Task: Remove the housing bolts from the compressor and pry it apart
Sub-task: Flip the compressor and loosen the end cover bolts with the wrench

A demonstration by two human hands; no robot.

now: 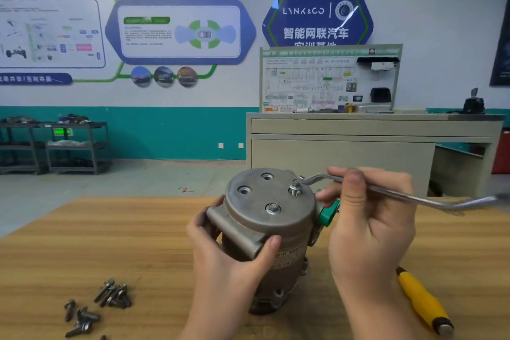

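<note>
Wooden table (138, 229) carries your upright compressor (269, 237); your left hand (223, 257) grips its mounting lug, fingers curled round. Your right hand (369, 226) pinches an offset wrench (400, 193) seated by a raised housing bolt (295, 189). Two bolt holes stand empty; removed bolts (96, 306) lie loose at front left, a yellow-handled screwdriver (425, 301) at right.

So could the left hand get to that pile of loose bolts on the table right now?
Probably not yet: the left hand grips the compressor. The loose bolts lie uncovered on the table; it would have to let go first.
</note>
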